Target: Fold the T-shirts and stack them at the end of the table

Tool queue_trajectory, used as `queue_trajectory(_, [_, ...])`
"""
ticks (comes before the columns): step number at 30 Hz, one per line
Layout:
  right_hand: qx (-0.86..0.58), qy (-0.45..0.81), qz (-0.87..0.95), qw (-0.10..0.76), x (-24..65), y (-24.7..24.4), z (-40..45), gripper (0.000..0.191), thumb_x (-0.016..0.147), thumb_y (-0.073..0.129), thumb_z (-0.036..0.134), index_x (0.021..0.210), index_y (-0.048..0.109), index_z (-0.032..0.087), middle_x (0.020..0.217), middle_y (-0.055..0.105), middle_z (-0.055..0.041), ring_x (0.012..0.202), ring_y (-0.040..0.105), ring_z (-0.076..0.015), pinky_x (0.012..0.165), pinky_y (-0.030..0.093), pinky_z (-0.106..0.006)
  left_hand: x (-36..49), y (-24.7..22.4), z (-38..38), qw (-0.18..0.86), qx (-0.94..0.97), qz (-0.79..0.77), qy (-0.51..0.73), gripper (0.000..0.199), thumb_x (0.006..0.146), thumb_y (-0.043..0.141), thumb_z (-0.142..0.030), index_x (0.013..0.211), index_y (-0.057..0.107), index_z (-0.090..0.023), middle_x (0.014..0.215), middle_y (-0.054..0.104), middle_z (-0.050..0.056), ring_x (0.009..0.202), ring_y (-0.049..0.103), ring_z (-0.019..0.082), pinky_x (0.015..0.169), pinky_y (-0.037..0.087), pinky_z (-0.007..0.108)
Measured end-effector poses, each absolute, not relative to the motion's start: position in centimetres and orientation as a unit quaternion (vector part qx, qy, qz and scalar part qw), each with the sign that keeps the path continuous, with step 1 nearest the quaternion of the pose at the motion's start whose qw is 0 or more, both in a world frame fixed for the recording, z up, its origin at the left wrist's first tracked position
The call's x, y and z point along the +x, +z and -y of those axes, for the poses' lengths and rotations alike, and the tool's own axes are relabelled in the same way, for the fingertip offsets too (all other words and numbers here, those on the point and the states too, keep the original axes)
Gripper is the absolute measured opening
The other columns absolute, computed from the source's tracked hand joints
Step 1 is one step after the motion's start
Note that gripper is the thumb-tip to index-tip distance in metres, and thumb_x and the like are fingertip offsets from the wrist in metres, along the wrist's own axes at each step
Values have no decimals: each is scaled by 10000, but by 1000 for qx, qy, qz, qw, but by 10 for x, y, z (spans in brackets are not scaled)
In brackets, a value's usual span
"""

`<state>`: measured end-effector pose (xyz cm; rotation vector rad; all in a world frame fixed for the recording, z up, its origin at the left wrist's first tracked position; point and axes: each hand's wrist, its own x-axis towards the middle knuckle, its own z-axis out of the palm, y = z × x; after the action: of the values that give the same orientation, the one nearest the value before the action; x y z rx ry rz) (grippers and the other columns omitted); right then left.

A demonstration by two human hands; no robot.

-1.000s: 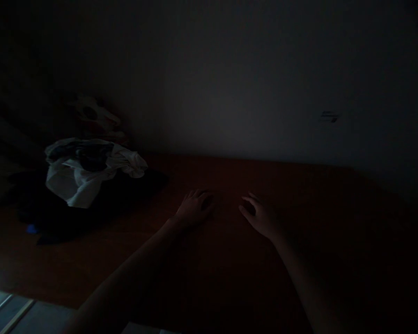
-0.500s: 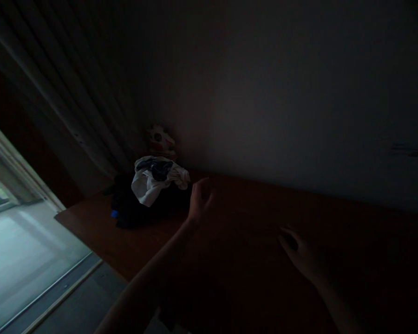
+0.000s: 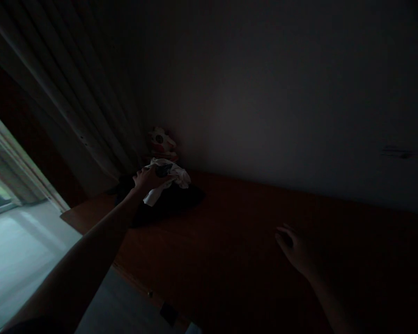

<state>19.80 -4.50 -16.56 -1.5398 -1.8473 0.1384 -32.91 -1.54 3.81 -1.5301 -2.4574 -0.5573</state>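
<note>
My left hand (image 3: pixel 146 180) is stretched over a crumpled white garment (image 3: pixel 179 175) with a dark patch on it. Its thumb and fingers are spread apart on top of the cloth; whether they touch it everywhere is too dark to see. Under the white garment lies a heap of black clothing (image 3: pixel 170 204). Farther right, my right hand (image 3: pixel 296 250) hovers over or rests on the brown tabletop (image 3: pixel 223 232), its thumb and fingers apart with nothing between them.
Behind the clothes, a white and red figurine (image 3: pixel 163 141) stands against the wall (image 3: pixel 264 102). A long curtain (image 3: pixel 69 102) hangs at the left beside a bright opening. Along the front edge of the tabletop there is a small knob (image 3: pixel 150 294). The room is very dim.
My left hand has moved left from beside the clothes onto the white garment, and its fingers have spread. My right hand has barely moved.
</note>
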Motion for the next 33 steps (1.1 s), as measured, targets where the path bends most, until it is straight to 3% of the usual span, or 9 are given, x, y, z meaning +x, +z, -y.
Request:
queue_trajectory(5, [-599, 80, 710, 362, 196, -160, 49, 448, 900, 484, 566, 1050, 754, 242, 1315, 696, -136, 1231, 645, -345, 1080, 470, -576, -320, 43, 9, 131, -527, 773, -327, 541, 784, 750, -410, 1257, 610, -189, 1252, 653, 212, 1188, 609, 445, 934, 501, 550])
queue_trajectory(10, [-599, 117, 682, 403, 195, -161, 49, 464, 894, 528, 609, 1147, 702, 262, 1240, 720, -129, 1192, 661, -348, 1058, 484, -588, -262, 54, -7, 66, -555, 619, -551, 394, 756, 740, -244, 1111, 571, -211, 982, 683, 74, 915, 680, 276, 782, 532, 393])
queue_trajectory(13, [-604, 144, 642, 450, 194, -161, 50, 558, 873, 586, 660, 1265, 633, 266, 1296, 688, -131, 1242, 629, -353, 1072, 471, -601, -205, 45, -10, 11, -592, 523, -613, 408, 736, 734, -229, 1094, 539, -219, 945, 661, 23, 845, 659, 200, 736, 527, 323])
queue_trajectory(18, [-565, 177, 594, 545, 187, -150, 59, 740, 878, 605, 665, 1466, 444, 245, 1502, 539, -156, 1394, 508, -327, 1160, 391, -577, -117, -10, 7, -142, -743, 413, -506, 582, 803, 725, -318, 1310, 464, -199, 1134, 671, 92, 989, 666, 221, 859, 544, 364])
queue_trajectory(23, [-546, 191, 653, 490, 184, -140, 66, 796, 841, 656, 664, 1481, 440, 242, 1508, 532, -167, 1386, 514, -337, 1135, 425, -554, -77, -82, 32, -180, -876, 374, -246, 958, 698, 843, -548, 1483, 410, -211, 1469, 537, 196, 1330, 535, 391, 1108, 436, 550])
queue_trajectory(29, [-527, 145, 720, 427, 184, -129, 71, 745, 795, 702, 638, 1400, 547, 232, 1397, 624, -162, 1298, 585, -337, 1078, 475, -527, -82, -105, 40, -142, -879, 387, -240, 889, 798, 695, -689, 1499, 443, -202, 1510, 509, 201, 1396, 463, 401, 1159, 370, 578])
queue_trajectory(33, [-508, 149, 754, 388, 187, -127, 75, 795, 749, 748, 635, 1401, 566, 217, 1466, 574, -175, 1343, 551, -351, 1098, 460, -537, -84, -107, 39, -134, -869, 404, -253, 876, 789, 709, -683, 1492, 454, -226, 1470, 552, 184, 1353, 497, 399, 1136, 382, 584])
